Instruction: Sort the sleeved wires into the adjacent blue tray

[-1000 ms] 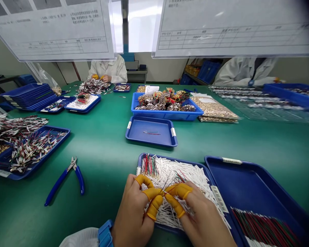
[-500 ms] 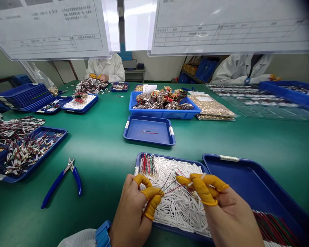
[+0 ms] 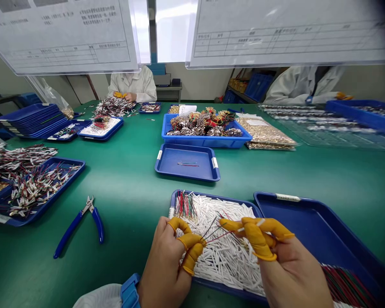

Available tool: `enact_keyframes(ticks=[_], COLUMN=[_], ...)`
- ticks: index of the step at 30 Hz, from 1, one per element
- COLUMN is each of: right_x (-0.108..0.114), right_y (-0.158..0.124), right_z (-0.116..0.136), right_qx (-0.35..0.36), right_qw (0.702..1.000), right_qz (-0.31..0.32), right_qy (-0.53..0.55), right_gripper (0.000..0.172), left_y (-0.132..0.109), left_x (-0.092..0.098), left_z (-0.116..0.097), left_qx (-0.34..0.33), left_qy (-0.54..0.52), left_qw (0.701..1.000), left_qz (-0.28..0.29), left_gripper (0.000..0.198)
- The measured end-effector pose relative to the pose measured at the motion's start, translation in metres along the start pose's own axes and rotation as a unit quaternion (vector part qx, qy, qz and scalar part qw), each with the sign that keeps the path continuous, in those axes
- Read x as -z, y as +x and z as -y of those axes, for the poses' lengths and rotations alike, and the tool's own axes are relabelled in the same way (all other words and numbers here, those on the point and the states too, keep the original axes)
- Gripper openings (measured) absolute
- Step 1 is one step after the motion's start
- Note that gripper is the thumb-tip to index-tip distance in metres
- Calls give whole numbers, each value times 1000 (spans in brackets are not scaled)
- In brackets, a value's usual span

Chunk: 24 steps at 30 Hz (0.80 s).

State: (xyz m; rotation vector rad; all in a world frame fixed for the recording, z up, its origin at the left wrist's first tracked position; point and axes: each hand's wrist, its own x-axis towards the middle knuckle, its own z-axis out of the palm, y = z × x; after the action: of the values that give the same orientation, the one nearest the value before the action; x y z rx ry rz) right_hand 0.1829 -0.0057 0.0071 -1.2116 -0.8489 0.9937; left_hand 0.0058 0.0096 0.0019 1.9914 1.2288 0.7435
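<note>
My left hand (image 3: pixel 168 261) and my right hand (image 3: pixel 290 267), both with yellow rubber finger cots, hover over a blue tray (image 3: pixel 211 197) heaped with white-sleeved wires (image 3: pixel 226 261). Thin red, green and dark wires (image 3: pixel 216 232) run between them. Each hand pinches these wires between its fingertips. A bundle of coloured wire ends (image 3: pixel 185 205) stands at the tray's far left corner. My fingers hide the pinched wire ends.
A blue tray (image 3: pixel 311 226) with red and green wires (image 3: pixel 346 286) lies to the right. Blue-handled side cutters (image 3: pixel 85 224) rest on the green bench (image 3: pixel 128 184) at left. Further trays of wire bundles stand beyond. Two co-workers in white coats (image 3: pixel 133 85) sit across the bench.
My right hand has moved right, away from my left, and now holds the thin wires stretched between the hands. The left hand has barely moved.
</note>
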Motion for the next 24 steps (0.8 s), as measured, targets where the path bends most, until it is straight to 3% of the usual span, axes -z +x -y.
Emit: enact_keyframes(ticks=[6, 12, 20, 24], right_x=[-3, -6, -10, -12], right_y=[2, -1, 2, 1], right_z=[2, 2, 8, 8], right_qx=[8, -67, -84, -98], right_qw=[1000, 996, 994, 990], right_qz=[23, 54, -26, -26], right_qy=[-5, 9, 61, 95], right_gripper=[18, 19, 31, 31], left_y=[-1, -1, -1, -2], left_x=[0, 1, 3, 3], left_z=[1, 0, -2, -3], left_qx=[-8, -27, -34, -44], left_qy=[-3, 9, 10, 13], left_qw=[1000, 1000, 999, 999], left_qz=[-4, -1, -10, 13], left_gripper=[27, 25, 24, 23])
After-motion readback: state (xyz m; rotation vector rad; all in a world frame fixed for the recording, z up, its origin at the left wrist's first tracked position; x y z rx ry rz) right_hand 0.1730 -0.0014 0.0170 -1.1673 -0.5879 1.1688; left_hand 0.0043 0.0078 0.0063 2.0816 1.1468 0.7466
